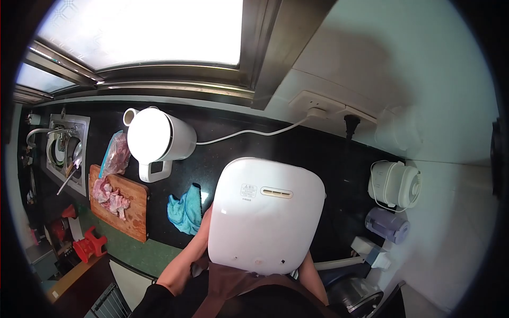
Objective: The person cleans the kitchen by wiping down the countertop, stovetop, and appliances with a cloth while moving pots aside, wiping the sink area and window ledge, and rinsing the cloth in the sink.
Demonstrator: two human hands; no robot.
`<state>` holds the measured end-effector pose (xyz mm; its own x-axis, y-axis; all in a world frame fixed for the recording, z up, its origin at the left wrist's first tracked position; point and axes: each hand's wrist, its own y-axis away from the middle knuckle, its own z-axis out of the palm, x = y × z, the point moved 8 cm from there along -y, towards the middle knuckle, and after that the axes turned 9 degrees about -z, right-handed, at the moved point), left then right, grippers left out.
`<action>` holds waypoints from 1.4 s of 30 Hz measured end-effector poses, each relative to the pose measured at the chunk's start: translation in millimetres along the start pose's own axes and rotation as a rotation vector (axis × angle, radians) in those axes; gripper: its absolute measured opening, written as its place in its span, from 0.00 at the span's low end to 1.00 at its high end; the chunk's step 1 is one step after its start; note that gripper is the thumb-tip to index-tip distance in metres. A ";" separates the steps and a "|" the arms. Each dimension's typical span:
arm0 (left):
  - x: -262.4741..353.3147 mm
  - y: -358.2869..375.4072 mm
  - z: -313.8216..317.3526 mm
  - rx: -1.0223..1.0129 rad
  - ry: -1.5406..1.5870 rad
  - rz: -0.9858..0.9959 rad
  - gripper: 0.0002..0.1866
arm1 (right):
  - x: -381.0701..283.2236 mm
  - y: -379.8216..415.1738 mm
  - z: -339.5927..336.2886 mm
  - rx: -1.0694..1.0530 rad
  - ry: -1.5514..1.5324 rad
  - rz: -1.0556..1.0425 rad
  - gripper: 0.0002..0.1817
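A white rice cooker (265, 214) with its lid down fills the middle of the view, close to me and above the black countertop (222, 153). Both my forearms reach up to it from below. My left hand (204, 225) meets its left side and my right hand (309, 265) its lower right edge. The body of the cooker hides the fingers of both hands, which seem to hold it from the sides and underneath.
A white electric kettle (159, 135) stands at the back left, its cord running to a wall socket (328, 108). A wooden board (135, 212) carries raw meat (111, 196), beside a blue cloth (185, 209). The sink (69, 148) is far left, small appliances (395, 183) at right.
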<state>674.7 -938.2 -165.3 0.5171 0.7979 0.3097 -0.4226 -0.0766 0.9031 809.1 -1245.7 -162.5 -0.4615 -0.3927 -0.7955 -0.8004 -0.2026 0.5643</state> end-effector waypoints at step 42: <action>-43.7 135.0 -224.3 0.568 -0.738 0.692 0.15 | -268.3 213.8 201.7 -0.814 -0.014 -0.733 0.18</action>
<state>428.1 -849.3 -123.6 0.6938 -0.0477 0.7186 -0.4863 -0.7670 0.4185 684.6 -1002.7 127.0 0.0149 0.0740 -0.9971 -0.3918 -0.9171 -0.0739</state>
